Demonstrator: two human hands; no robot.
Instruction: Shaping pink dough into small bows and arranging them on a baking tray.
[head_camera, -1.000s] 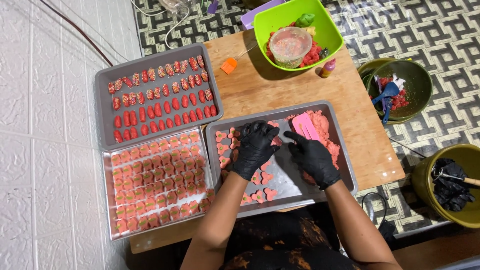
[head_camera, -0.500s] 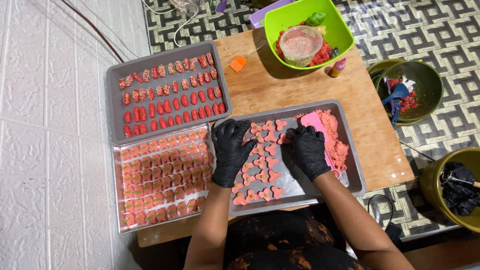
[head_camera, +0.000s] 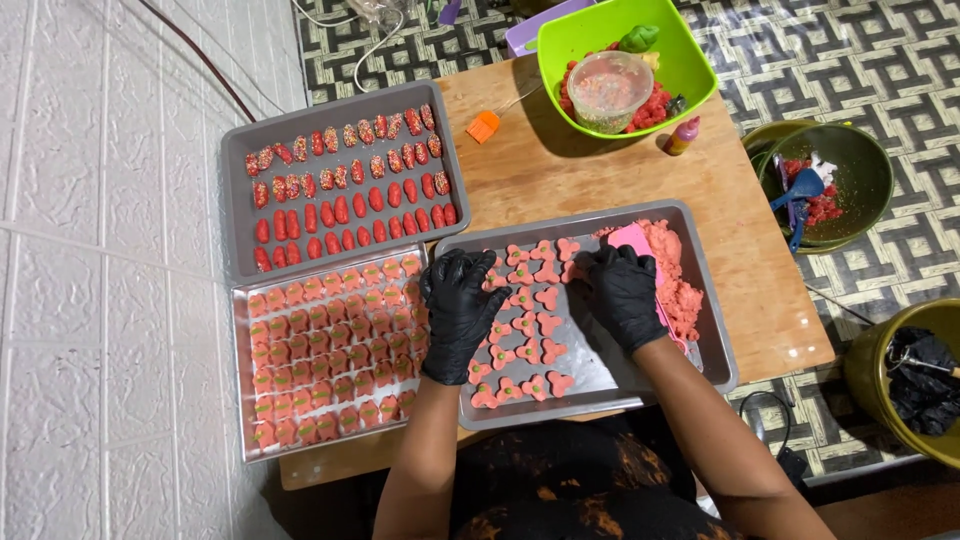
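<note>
On a wooden table (head_camera: 600, 180), grey tray (head_camera: 718, 345) of pink dough cutouts (head_camera: 527, 325), left hand (head_camera: 458, 310) in black glove lying flat, fingers loose, right hand (head_camera: 622, 292) fingers spread on the cutouts, grasping nothing, pink dough lump (head_camera: 675, 270) just beside it.

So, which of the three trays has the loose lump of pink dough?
The right-hand tray, under both gloved hands: pink dough is heaped in its far right corner; the others hold only shaped pieces.
</note>
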